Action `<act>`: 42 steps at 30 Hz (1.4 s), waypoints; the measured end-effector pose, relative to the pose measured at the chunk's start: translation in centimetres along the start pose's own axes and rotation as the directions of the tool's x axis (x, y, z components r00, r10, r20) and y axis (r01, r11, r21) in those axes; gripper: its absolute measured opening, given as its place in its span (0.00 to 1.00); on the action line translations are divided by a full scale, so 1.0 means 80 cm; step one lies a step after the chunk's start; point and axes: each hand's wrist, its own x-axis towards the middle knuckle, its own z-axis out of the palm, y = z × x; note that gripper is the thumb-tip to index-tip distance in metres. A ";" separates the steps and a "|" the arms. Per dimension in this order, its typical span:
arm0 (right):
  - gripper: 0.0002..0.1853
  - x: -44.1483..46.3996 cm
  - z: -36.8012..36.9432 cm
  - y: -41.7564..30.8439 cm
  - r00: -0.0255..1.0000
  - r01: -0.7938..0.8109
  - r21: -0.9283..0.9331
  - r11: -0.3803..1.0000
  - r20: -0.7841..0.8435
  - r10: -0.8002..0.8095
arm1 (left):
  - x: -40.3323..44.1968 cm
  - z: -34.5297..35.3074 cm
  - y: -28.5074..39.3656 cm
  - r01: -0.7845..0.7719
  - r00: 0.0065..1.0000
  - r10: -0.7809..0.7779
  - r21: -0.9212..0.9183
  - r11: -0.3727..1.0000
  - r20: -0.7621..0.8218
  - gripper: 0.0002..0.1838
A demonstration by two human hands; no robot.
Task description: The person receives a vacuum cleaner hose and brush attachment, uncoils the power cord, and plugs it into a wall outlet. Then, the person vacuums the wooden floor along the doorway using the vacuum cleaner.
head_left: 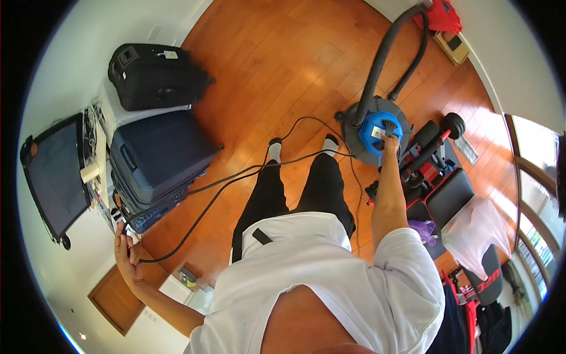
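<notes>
My right hand [389, 143] is closed on the black handle on top of a canister vacuum cleaner [369, 131], which has a blue lid and a dark grey body and stands on the wooden floor. Out to the left, my left hand [125, 251] holds a black power cord [197, 227] beside the stacked suitcases. The cord runs in loose lengths past my shins toward the vacuum cleaner. Its end at my left hand is too small to make out. A ribbed black hose [380, 56] arches up from the vacuum cleaner toward the wall.
A navy suitcase [162, 156] and a black bag [156, 76] are at the left, near a dark monitor [56, 174]. To the right are dumbbells [453, 125], a black padded bench [449, 192] and a pink plastic bag [479, 227]. A red bag [443, 16] lies by the far wall.
</notes>
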 end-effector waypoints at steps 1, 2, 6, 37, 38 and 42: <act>0.11 0.007 0.000 0.009 1.000 -0.025 0.010 1.000 0.000 0.025 | -0.005 -0.010 0.001 0.006 1.000 -0.006 0.001 1.000 -0.026 0.22; 0.12 0.023 0.000 0.029 0.997 0.006 0.035 0.999 0.074 -0.009 | -0.008 -0.024 0.003 -0.011 1.000 0.011 0.012 1.000 -0.028 0.22; 0.18 0.029 -0.007 0.045 0.969 -0.127 0.101 0.987 0.224 0.102 | -0.047 0.002 0.040 -0.058 0.943 0.086 0.097 0.994 -0.323 0.21; 0.19 -0.851 0.144 -0.033 -0.322 0.534 0.348 0.771 0.926 -0.194 | -0.080 -0.071 -0.191 -0.377 0.625 0.626 -0.521 0.765 0.467 0.42; 0.18 -0.877 0.135 -0.040 -0.292 0.515 0.339 0.788 0.933 -0.210 | -0.096 -0.097 -0.214 -0.282 0.591 0.599 -0.557 0.781 0.540 0.44; 0.18 -0.997 0.114 -0.081 -0.431 0.196 0.352 0.915 0.869 -0.242 | -0.125 -0.142 -0.317 -0.222 0.568 0.533 -0.506 0.833 0.628 0.38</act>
